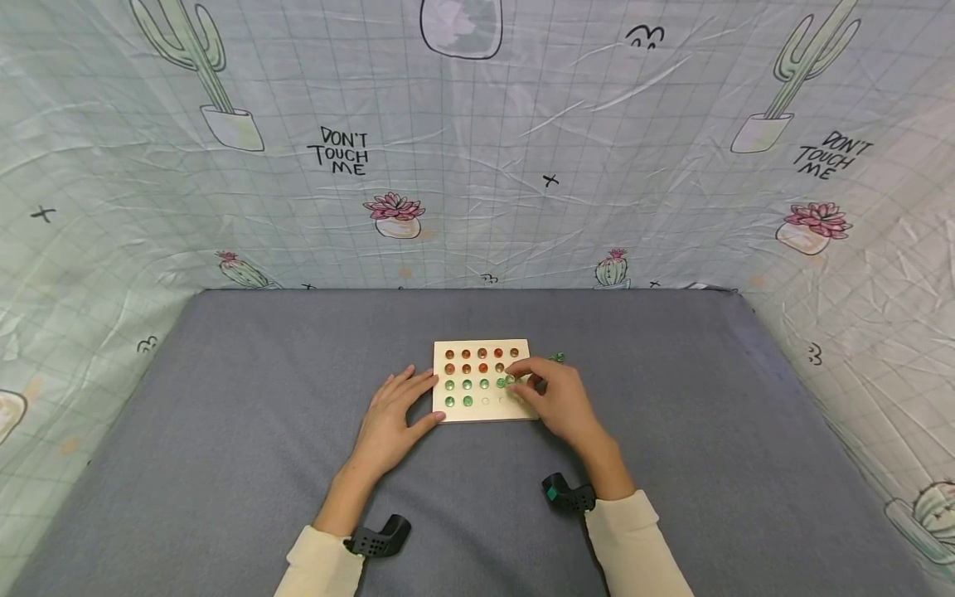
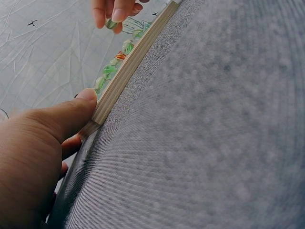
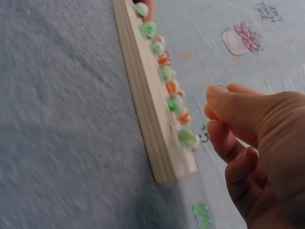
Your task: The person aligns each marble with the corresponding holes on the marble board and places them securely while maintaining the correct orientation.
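Note:
A pale wooden board [image 1: 481,416] carries rows of glass marbles, red-orange in the two far rows and green in the two near ones. Bare hollows show in the nearest row. My right hand [image 1: 555,400] is over the board's right part, pinching a green marble [image 2: 112,24] between thumb and fingertips, as the left wrist view shows. My left hand [image 1: 393,420] rests against the board's left edge, fingers extended and spread, the thumb [image 2: 87,98] touching the near left corner. Part of the right-hand side of the board is hidden by my right hand.
Loose green marbles [image 3: 202,215] lie on the grey cloth [image 1: 298,348] just beyond the board's right edge. A printed fabric backdrop [image 1: 477,149] with cacti rises behind the table and at both sides. Each wrist wears a black camera band [image 1: 379,537].

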Motion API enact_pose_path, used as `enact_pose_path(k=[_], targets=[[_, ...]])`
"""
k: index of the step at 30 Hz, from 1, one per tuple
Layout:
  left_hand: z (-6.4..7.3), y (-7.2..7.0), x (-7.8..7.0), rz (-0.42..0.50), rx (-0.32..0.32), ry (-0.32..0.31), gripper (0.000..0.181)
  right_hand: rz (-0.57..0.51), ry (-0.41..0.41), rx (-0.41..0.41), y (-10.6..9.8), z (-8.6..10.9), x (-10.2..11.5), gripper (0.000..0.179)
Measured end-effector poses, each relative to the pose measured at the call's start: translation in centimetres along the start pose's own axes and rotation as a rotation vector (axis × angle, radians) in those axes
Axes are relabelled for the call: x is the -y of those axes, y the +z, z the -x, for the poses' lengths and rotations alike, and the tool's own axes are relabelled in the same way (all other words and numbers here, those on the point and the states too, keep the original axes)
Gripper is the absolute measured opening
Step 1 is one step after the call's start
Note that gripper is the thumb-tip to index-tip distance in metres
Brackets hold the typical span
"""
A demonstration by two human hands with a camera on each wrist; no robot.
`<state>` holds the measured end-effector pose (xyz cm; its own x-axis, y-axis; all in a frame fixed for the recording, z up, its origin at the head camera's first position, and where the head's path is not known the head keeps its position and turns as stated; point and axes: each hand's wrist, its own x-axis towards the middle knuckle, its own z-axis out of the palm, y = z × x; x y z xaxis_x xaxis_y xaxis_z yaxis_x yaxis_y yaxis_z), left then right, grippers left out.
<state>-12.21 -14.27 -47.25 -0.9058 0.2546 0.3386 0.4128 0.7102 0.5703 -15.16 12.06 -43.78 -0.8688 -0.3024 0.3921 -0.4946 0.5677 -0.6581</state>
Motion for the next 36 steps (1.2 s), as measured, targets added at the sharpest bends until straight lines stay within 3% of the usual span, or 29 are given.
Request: enact_pose_path(k=[9,18,36], targets=[[0.0,-0.1,0.0,-0.004,0.011,-0.012,0.056,0.043,-0.008,0.049,1.2,0.1,0.8,0.018],[0.0,0.0,0.1,-0.004,-0.012,0.009,0.056,0.095,-0.079,0.067,1.9,0.0,1.2,0.019],[-0.2,-0.1,0.2,0.004,0.003,-0.007,0.055,0.187,-0.037,0.127,2.7,0.2,1.8,0.016]])
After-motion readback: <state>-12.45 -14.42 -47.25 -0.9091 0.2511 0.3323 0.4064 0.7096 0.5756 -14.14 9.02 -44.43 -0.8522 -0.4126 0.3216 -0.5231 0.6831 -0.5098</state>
